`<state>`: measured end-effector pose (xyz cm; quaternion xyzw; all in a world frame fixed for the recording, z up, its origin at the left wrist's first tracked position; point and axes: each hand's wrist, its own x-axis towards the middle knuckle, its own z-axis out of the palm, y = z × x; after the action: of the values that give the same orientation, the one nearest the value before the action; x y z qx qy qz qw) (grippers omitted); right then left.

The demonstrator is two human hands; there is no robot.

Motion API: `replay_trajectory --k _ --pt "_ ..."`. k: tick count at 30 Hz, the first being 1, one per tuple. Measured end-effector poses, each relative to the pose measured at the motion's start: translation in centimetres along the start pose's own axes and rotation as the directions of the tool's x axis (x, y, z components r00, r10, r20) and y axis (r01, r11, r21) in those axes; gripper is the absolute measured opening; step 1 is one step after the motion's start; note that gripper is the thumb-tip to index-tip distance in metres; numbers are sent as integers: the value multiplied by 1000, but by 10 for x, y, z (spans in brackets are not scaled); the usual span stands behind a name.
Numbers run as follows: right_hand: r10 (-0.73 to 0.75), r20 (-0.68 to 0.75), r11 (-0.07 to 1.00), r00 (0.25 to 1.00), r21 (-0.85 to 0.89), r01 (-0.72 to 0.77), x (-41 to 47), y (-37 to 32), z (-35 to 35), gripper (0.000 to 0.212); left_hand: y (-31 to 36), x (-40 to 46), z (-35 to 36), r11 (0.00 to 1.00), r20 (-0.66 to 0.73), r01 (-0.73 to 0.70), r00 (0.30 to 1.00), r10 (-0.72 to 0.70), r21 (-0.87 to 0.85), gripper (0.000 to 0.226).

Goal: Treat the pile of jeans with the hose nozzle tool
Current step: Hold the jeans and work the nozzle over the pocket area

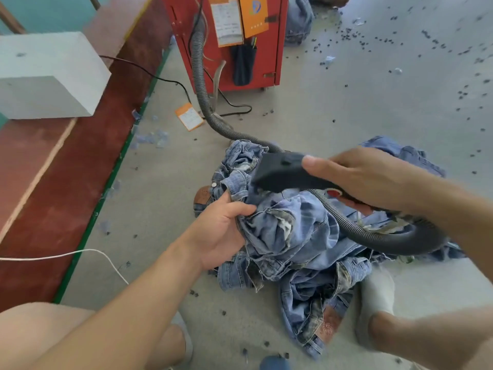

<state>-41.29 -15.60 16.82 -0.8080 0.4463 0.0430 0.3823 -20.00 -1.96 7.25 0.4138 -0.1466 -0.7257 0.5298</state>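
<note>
Pile of jeans on the grey floor, between the person's feet. Left hand grips a bunched fold at the pile's left edge. Right hand wraps the black nozzle tool, head down on the denim. Corrugated hose runs back to the red machine.

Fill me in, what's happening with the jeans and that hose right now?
A person crouches over a pile of jeans on the floor. The left hand grips a bunched fold of denim at the pile's near-left side, lifting it slightly. The right hand holds the black nozzle tool just above the pile, its tip pointing at the fabric beside the left hand. The ribbed hose loops across the jeans and runs back to the red machine.
</note>
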Motion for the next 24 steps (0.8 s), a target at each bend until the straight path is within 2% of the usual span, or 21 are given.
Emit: replay_trajectory --k 3,5,8,11,13,15,16,19,20,21,24 --pt "79 -191 977 978 210 -38 8 5 -14 87 1 -3 -7 1000 11 -11 1000 10 25 55" --pt "157 -188 953 970 288 -98 7 12 -29 86 1 -5 -10 1000 2 -14 1000 14 19 52" --pt "91 -24 985 996 150 -87 2 22 -33 97 5 -6 -15 1000 19 -14 1000 14 -14 49" --pt "37 153 999 988 1 -38 -1 17 -12 86 7 -6 -16 999 23 20 1000 -19 -25 49" --pt "-15 156 998 988 -66 26 4 12 2 85 10 -5 -12 998 81 70 994 -69 -9 49" --pt "-39 -4 998 999 -51 39 11 8 7 87 20 -4 -8 996 133 71 989 -63 -59 50" --pt "-16 -114 1000 993 22 18 16 10 4 87 27 -4 -8 990 142 49 989 -30 -129 53" --pt "122 -299 905 946 426 18 20 16 -13 80 51 -3 -7 941 88 -81 989 116 -329 73" --pt "126 -340 887 932 459 47 18 17 -15 80 59 -1 -4 937 91 -119 983 157 -329 79" --pt "109 -378 897 920 437 73 15 16 -14 82 65 2 2 953 117 -138 978 175 -270 81" --pt "-1 -409 922 912 354 159 12 4 7 68 73 13 30 981 231 -120 969 83 151 65"
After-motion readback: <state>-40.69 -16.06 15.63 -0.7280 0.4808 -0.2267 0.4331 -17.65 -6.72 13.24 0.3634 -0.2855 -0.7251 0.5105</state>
